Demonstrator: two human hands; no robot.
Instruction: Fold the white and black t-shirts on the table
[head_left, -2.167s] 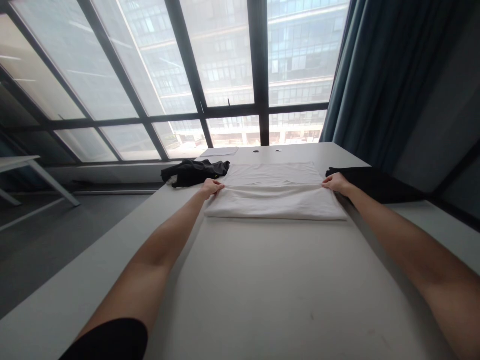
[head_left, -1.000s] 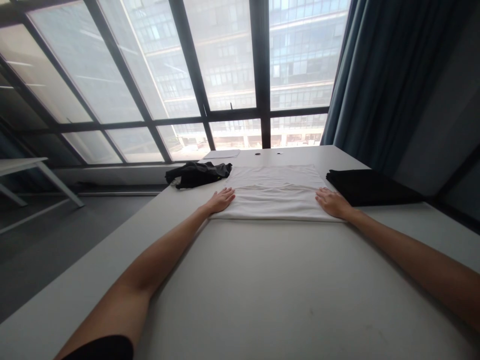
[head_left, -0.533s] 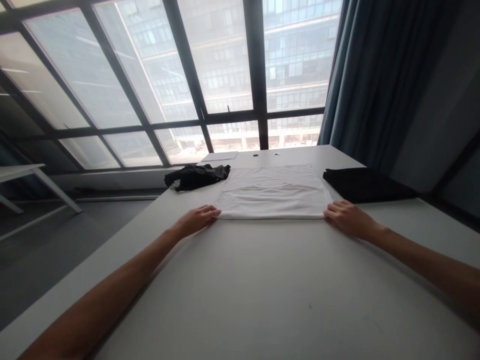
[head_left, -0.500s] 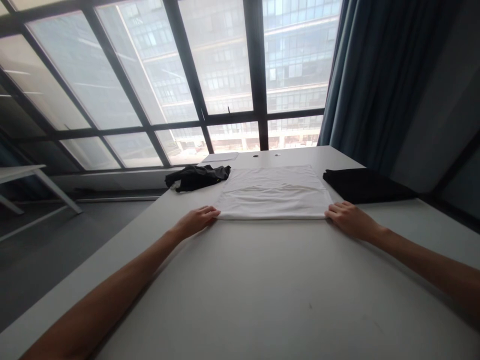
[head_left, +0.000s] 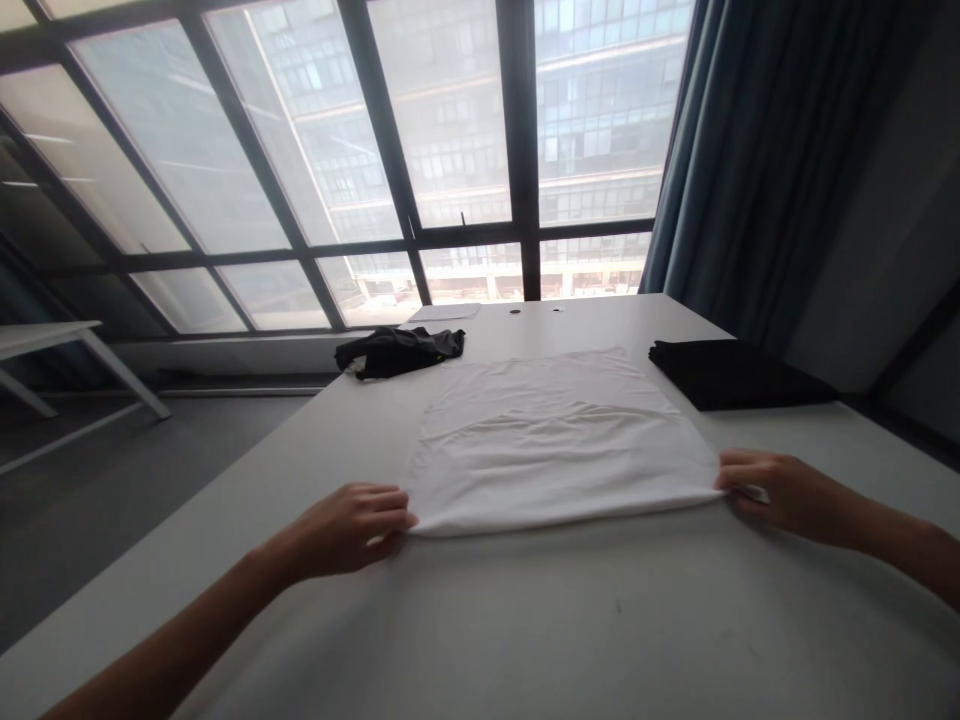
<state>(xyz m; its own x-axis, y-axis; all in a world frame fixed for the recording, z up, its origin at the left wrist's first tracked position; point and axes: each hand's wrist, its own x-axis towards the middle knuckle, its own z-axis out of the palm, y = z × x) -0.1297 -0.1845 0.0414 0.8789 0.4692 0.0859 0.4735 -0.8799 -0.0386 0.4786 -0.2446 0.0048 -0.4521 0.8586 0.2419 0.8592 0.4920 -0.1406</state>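
Note:
A white cloth (head_left: pixel 555 450) lies spread on the white table (head_left: pixel 525 630), with wrinkles running across its middle. My left hand (head_left: pixel 356 527) pinches its near left corner. At the near right corner, my right hand (head_left: pixel 776 493) is closed on the fabric, and a small bit of white shows between its fingers. The near edge is drawn fairly straight between the two hands and looks slightly raised on the right.
A crumpled black garment (head_left: pixel 401 352) lies beyond the cloth at the left. Folded black fabric (head_left: pixel 739 374) sits at the right. Near the far edge are a white sheet (head_left: pixel 446 313) and a small dark disc (head_left: pixel 515 311). Another table (head_left: pixel 45 336) stands far left.
Both hands have moved toward me and farther apart, pulling the white cloth's near edge with them. The cloth's far edge has also slid nearer. The view has shifted slightly.

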